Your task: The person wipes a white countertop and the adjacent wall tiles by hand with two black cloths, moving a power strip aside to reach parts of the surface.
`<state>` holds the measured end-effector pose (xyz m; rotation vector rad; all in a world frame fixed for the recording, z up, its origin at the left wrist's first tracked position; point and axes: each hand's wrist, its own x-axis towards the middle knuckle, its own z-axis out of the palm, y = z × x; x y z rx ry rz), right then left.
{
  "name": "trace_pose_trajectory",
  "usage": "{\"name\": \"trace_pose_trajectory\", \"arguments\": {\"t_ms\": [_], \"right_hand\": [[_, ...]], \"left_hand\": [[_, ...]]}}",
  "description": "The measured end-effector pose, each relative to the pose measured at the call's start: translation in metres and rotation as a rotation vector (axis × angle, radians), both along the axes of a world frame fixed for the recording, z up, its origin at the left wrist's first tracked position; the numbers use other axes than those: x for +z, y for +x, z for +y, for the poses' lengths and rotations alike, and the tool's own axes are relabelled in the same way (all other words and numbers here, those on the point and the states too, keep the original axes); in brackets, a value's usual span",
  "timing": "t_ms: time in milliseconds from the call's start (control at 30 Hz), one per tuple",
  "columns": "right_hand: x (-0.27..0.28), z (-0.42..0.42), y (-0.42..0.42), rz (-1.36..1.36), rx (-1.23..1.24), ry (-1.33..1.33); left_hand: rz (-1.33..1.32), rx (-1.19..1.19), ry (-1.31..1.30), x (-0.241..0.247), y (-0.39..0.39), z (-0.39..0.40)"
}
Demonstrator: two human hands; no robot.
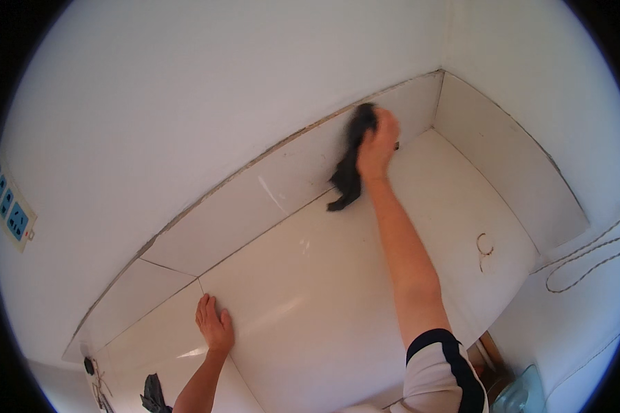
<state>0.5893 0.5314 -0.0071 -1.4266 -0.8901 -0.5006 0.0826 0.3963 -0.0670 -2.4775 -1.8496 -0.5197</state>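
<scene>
My right hand (381, 147) grips a dark cloth (347, 173) and presses it to the white tiled upstand (268, 180) along the wall. The hand and upper cloth are blurred. The cloth's lower end hangs onto the joint where the upstand meets the white tiled counter (310, 289). My left hand (214, 324) rests on the counter, palm down and holding nothing, beside a tile joint. Its thumb stands apart from the fingers. Partly behind my right hand, a small dark thing (397, 146) shows at the counter's back edge.
A second dark cloth (155, 393) lies left of my left arm. A power strip (13, 209) is on the wall at far left. Twisted cord (573, 268) hangs at right, above a bluish clear plastic container (522, 395). Brown ring stains (484, 248) mark the counter.
</scene>
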Motion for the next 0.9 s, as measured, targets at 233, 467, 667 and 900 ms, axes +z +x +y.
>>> {"name": "trace_pose_trajectory", "arguments": {"t_ms": [233,467,667,900], "right_hand": [[-0.018,0.013,0.058,0.647,-0.120,0.053],[-0.028,-0.007,0.007,0.367,0.045,-0.015],[-0.024,0.005,0.059,0.664,-0.054,0.006],[-0.011,-0.025,-0.062,-0.149,0.349,-0.104]], "left_hand": [[-0.007,-0.034,0.025,-0.002,0.008,0.003],[0.016,0.005,-0.005,0.002,0.000,-0.001],[0.010,0.005,-0.019,0.000,0.007,-0.001],[0.007,0.014,-0.023,0.002,0.001,0.000]]}}
